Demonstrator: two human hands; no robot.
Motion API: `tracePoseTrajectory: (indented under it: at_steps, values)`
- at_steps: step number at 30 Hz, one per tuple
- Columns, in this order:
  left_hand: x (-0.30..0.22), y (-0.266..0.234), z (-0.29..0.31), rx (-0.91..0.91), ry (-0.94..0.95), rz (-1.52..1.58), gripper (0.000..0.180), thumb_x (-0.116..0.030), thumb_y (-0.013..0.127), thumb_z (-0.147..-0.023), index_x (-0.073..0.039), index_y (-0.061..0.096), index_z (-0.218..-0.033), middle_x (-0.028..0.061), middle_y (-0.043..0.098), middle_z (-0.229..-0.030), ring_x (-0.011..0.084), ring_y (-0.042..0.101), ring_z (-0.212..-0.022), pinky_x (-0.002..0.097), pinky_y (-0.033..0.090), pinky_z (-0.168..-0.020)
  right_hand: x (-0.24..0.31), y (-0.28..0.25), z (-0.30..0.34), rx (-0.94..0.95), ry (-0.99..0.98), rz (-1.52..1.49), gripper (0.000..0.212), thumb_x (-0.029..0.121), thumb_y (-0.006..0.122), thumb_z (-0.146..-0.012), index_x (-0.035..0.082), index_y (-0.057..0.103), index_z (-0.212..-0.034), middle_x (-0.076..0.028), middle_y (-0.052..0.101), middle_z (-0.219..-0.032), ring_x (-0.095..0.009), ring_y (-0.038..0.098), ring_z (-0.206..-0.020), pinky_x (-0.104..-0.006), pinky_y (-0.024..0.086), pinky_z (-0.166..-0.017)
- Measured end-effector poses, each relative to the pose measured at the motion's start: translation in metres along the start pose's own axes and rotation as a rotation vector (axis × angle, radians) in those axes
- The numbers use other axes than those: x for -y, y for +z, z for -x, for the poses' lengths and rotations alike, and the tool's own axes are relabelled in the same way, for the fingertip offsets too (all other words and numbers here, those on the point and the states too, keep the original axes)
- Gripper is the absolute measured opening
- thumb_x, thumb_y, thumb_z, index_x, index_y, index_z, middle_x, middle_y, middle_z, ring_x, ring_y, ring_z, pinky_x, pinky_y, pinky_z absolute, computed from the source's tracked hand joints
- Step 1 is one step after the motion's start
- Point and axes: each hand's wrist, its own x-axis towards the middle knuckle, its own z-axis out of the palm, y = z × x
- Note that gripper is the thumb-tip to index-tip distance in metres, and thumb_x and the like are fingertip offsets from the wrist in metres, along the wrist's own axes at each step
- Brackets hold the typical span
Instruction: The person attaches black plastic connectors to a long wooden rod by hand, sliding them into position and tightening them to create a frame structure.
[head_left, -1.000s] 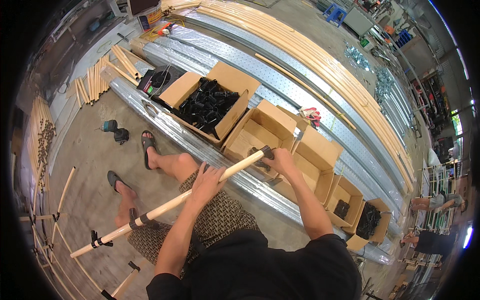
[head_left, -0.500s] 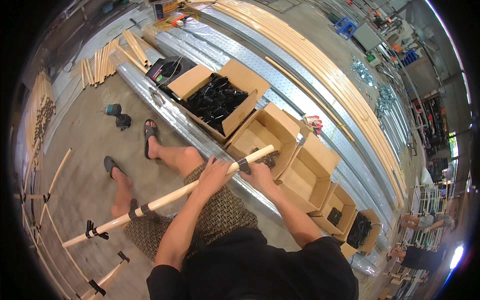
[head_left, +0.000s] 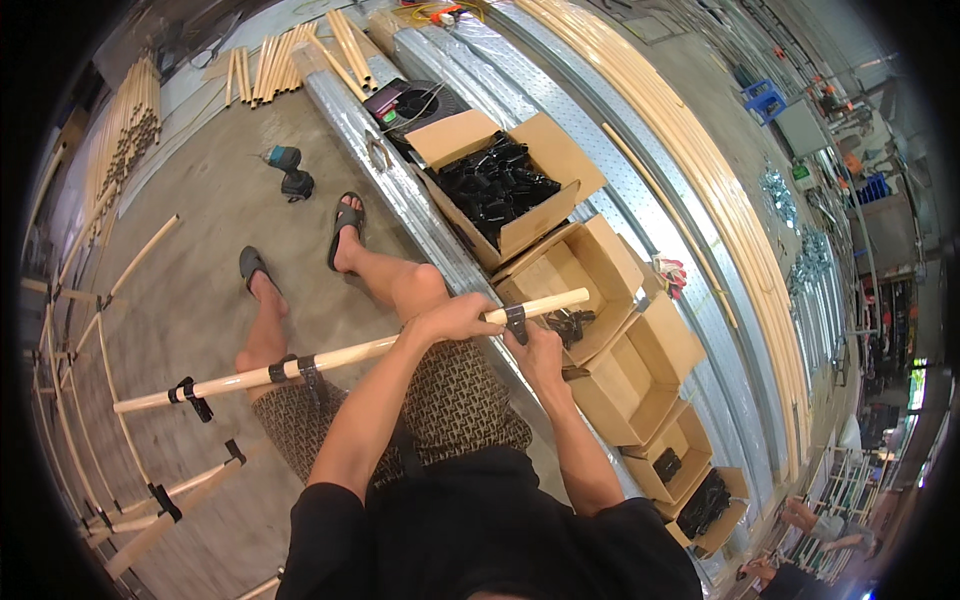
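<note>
Across my thighs lies a long cream pipe (head_left: pixel 350 353), its right end rising over the boxes. My left hand (head_left: pixel 455 319) is wrapped round it near that end. Just beyond, a black pipe joint (head_left: pixel 516 321) sits around the pipe, and my right hand (head_left: pixel 540 355) grips it from below with closed fingers; the fingertips are partly hidden. Farther left, more black joints are on the same pipe: one (head_left: pixel 279 371) over my thigh with another (head_left: pixel 313 381) hanging beside it, and one (head_left: pixel 190 396) near the left end.
A box heaped with black joints (head_left: pixel 500 187) stands ahead, with more cartons (head_left: pixel 625 392) running right. Beyond them lie wrapped metal lengths (head_left: pixel 560 115) and cream pipes (head_left: pixel 660 120). A cordless drill (head_left: pixel 288 172) stands on the floor. Frames of pipe (head_left: pixel 110 375) rise at left.
The view has swung, so the surroundings sit differently. The pipe lies flatter across the picture. Both hands stay on it, the left behind the joint and the right at it.
</note>
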Motion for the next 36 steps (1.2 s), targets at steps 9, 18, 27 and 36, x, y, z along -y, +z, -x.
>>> tracePoseTrajectory:
  at_steps: [9,18,27,36]
  values:
    - [0.01,-0.004,-0.006,0.052,-0.025,0.076,0.046,-0.035,0.07,-0.092,0.006,0.069,-0.111,0.0128,0.069,-0.08,0.0184,0.061,-0.074,0.0364,0.049,-0.069,-0.009,0.009,-0.004,-0.034,-0.067,-0.019,0.032,0.025,0.078,-0.082,-0.002,0.06,-0.076,-0.025,0.06,-0.064,-0.042,0.063,-0.062,-0.0471,0.048,-0.057]
    - [-0.012,-0.01,0.001,0.05,-0.092,-0.024,0.046,-0.036,0.069,-0.093,0.006,0.068,-0.114,0.0151,0.069,-0.08,0.0215,0.062,-0.074,0.0383,0.049,-0.07,-0.013,0.005,-0.006,0.027,-0.088,-0.037,0.035,0.027,0.077,-0.082,-0.002,0.06,-0.073,-0.025,0.059,-0.06,-0.043,0.064,-0.06,-0.0482,0.049,-0.055]
    - [-0.003,-0.008,-0.001,0.071,-0.094,-0.019,0.046,-0.036,0.069,-0.093,0.005,0.068,-0.115,0.0152,0.069,-0.084,0.0218,0.063,-0.076,0.0385,0.049,-0.072,-0.014,0.009,-0.001,0.039,-0.059,-0.061,0.026,0.021,0.077,-0.085,-0.002,0.067,-0.089,-0.023,0.064,-0.069,-0.037,0.064,-0.062,-0.0433,0.049,-0.059]
    - [-0.006,-0.008,0.001,0.071,-0.05,0.047,0.048,-0.038,0.067,-0.093,0.005,0.068,-0.114,0.0132,0.068,-0.082,0.0193,0.06,-0.074,0.0373,0.049,-0.069,-0.032,0.0,0.016,0.246,0.208,-0.693,0.038,0.031,0.067,-0.098,-0.002,0.067,-0.116,-0.003,0.065,-0.088,-0.011,0.058,-0.079,-0.0276,0.047,-0.071]
